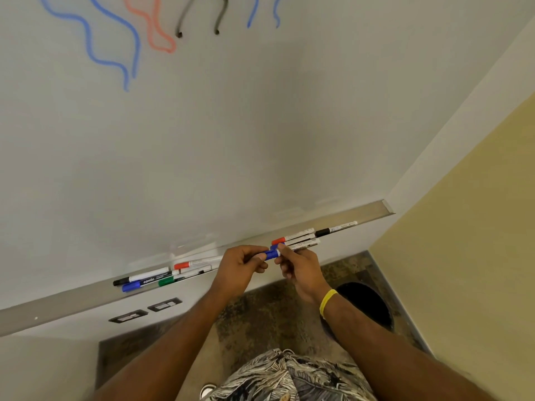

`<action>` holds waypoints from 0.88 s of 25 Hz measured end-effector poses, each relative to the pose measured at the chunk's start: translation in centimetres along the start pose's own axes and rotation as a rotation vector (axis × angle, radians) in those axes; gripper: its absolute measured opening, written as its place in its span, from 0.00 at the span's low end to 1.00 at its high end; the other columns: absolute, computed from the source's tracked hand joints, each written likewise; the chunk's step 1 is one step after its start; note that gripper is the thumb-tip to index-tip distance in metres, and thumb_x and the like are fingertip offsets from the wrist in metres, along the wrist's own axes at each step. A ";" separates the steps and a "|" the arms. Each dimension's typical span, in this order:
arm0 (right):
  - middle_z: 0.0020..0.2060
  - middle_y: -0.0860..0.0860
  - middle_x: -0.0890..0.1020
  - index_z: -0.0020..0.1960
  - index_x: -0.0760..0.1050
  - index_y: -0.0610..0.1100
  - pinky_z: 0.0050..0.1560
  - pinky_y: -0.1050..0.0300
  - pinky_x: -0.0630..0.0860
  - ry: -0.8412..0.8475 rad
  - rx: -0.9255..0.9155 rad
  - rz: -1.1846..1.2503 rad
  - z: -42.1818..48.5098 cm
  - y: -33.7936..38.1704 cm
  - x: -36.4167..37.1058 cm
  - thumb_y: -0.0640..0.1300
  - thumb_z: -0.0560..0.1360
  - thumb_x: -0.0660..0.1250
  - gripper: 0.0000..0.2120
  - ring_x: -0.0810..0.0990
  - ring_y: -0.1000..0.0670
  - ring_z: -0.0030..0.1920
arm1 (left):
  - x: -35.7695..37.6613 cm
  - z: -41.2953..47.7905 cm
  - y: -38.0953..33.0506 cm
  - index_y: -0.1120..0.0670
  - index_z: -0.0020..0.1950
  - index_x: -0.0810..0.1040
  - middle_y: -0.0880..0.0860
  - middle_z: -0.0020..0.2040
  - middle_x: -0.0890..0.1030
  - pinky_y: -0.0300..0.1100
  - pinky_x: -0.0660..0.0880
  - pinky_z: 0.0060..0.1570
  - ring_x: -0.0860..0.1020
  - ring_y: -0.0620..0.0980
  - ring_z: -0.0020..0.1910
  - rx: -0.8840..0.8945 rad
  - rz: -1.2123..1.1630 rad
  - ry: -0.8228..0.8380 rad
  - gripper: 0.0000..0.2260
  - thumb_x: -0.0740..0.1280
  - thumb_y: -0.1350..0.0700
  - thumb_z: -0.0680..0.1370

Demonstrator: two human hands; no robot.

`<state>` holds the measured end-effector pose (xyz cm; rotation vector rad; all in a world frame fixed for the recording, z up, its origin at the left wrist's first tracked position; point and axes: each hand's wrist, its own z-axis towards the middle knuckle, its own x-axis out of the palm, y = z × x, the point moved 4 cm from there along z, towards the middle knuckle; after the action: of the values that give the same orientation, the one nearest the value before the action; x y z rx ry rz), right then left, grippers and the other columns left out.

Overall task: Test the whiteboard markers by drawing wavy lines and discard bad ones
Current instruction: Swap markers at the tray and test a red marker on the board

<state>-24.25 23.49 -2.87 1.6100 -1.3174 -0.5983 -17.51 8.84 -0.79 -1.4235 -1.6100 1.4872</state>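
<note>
a white whiteboard marker with a blue cap (270, 254) is held between both hands, just in front of the long grey metal ledge (72, 302) at the foot of the white whiteboard (231, 125). the cap end is gripped by the curled fingers and thumb of the left hand (241, 266). the other end of the cap is pinched by the thumb and bent fingers of the right hand (299, 266), behind which most of the barrel is hidden. whether the cap is fully seated cannot be told.

two clusters of markers are seen on the ledge. left of the hands, a black-tipped white marker (144, 276), a dark blue marker (136, 285), a green-capped marker (170, 280) and a red-capped marker (188, 264) are laid close together. just behind the right hand a second red-capped marker (292, 237) is laid, with a black-capped marker (333, 229) further along.

blue wavy lines (89, 41), a red wavy loop (156, 33) and black wavy lines (182, 21) are drawn across the top of the board. a dark round bin (373, 305) is seen on the mottled brown floor (275, 319) under the right forearm, near a yellow wall (463, 227). a yellow wristband (327, 302) is worn on the right wrist, and a leaf-patterned shirt (289, 377) fills the bottom edge. two dark wall plates (128, 316) are set below the ledge.
</note>
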 end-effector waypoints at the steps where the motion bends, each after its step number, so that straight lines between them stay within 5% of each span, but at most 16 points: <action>1: 0.33 0.46 0.81 0.54 0.79 0.34 0.31 0.61 0.70 0.015 0.007 0.038 0.0 0.0 0.0 0.44 0.79 0.66 0.13 0.74 0.53 0.30 | 0.0 0.1 -0.4 0.58 0.58 0.82 0.50 0.42 0.84 0.33 0.79 0.41 0.83 0.45 0.39 0.012 0.007 0.006 0.09 0.66 0.62 0.80; 7: 0.33 0.45 0.80 0.49 0.80 0.36 0.31 0.61 0.71 0.071 0.037 0.074 0.4 1.1 -0.7 0.47 0.80 0.65 0.14 0.74 0.52 0.30 | 1.2 0.7 -2.1 0.58 0.57 0.82 0.49 0.40 0.83 0.29 0.77 0.38 0.82 0.41 0.35 0.059 0.022 -0.008 0.09 0.65 0.63 0.79; 11: 0.30 0.51 0.81 0.40 0.79 0.44 0.35 0.60 0.74 -0.055 -0.216 -0.659 1.6 1.9 -2.4 0.56 0.78 0.66 0.17 0.76 0.52 0.31 | 2.3 1.8 -1.5 0.58 0.59 0.82 0.48 0.41 0.83 0.29 0.77 0.39 0.83 0.45 0.39 -0.009 0.073 -0.052 0.10 0.65 0.61 0.80; 14: 0.45 0.51 0.82 0.50 0.79 0.47 0.50 0.59 0.75 -0.105 -0.658 -1.138 1.4 2.4 -3.7 0.54 0.77 0.69 0.10 0.78 0.52 0.47 | 3.4 2.5 -1.1 0.57 0.60 0.81 0.48 0.41 0.82 0.26 0.74 0.36 0.82 0.46 0.40 -0.039 0.131 -0.056 0.10 0.65 0.60 0.80; 17: 0.58 0.50 0.82 0.62 0.78 0.48 0.65 0.49 0.72 0.078 -0.803 -1.344 2.5 2.1 -4.5 0.51 0.77 0.70 0.15 0.78 0.47 0.60 | 4.8 3.0 -1.0 0.58 0.60 0.81 0.52 0.45 0.83 0.25 0.75 0.37 0.83 0.46 0.41 -0.058 0.140 -0.008 0.11 0.65 0.59 0.80; 22: 0.53 0.48 0.84 0.60 0.80 0.46 0.60 0.50 0.72 0.199 -0.807 -1.464 4.8 2.8 -5.3 0.48 0.78 0.68 0.12 0.80 0.46 0.54 | 6.1 3.6 0.0 0.59 0.61 0.80 0.56 0.50 0.84 0.35 0.80 0.47 0.83 0.50 0.44 -0.127 0.092 -0.017 0.11 0.65 0.60 0.80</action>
<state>-31.16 26.82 -3.53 1.5920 0.4885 -1.4958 -22.58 13.09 -3.36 -1.5777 -1.6963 1.4744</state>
